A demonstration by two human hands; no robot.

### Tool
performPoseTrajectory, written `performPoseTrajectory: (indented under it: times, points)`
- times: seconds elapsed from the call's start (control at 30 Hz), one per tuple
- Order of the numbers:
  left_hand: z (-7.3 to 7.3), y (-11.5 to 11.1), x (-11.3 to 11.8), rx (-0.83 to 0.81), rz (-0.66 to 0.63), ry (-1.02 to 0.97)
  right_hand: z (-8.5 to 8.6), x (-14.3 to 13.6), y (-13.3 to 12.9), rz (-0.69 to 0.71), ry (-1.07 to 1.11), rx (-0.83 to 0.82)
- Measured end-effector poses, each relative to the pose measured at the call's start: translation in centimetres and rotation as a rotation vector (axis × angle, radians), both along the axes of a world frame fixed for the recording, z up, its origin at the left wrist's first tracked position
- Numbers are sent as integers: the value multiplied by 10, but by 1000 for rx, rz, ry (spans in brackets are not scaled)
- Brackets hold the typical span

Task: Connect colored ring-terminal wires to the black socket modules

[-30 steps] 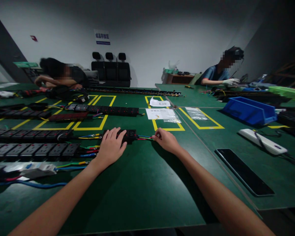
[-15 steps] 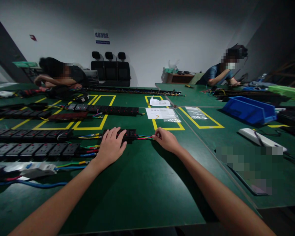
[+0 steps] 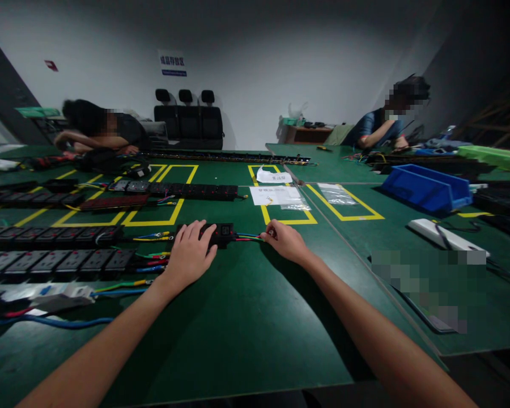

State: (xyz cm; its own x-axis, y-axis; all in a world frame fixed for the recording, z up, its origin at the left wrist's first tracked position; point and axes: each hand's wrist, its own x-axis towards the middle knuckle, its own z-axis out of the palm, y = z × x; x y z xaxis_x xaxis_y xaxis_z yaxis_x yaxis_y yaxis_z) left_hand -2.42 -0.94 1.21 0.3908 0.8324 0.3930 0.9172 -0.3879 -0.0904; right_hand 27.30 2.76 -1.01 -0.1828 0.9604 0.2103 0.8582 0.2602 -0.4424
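My left hand (image 3: pixel 190 250) lies across a short black socket module (image 3: pixel 226 232), its fingers spread over the top and covering the module's left part. Out of the module's right end runs a small bundle of blue, red and green wires (image 3: pixel 247 237). My right hand (image 3: pixel 286 241) pinches the far end of that bundle between thumb and fingers, which hide the wire tips. Left of my left hand, wires with yellow-sleeved ring terminals (image 3: pixel 165 235) stick out from a row of black sockets (image 3: pixel 55 233). A second socket row (image 3: pixel 59 263) lies nearer to me.
A blue bin (image 3: pixel 425 187), a white power strip (image 3: pixel 446 235) and a blurred flat object (image 3: pixel 429 289) lie to the right. Papers (image 3: pixel 272 195) and a plastic bag (image 3: pixel 338 194) lie beyond my hands. Two people sit across the green table (image 3: pixel 246 340).
The whole view shifts slightly left. Both hands keep their places on the module and the wires. The person at the far right has lowered a hand a little.
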Motion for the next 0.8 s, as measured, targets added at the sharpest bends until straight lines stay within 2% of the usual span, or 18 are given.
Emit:
performPoseTrajectory:
  times: [0.8]
  points:
    - [-2,0,0,7,-13,-34,-2,1,1,12,3,12]
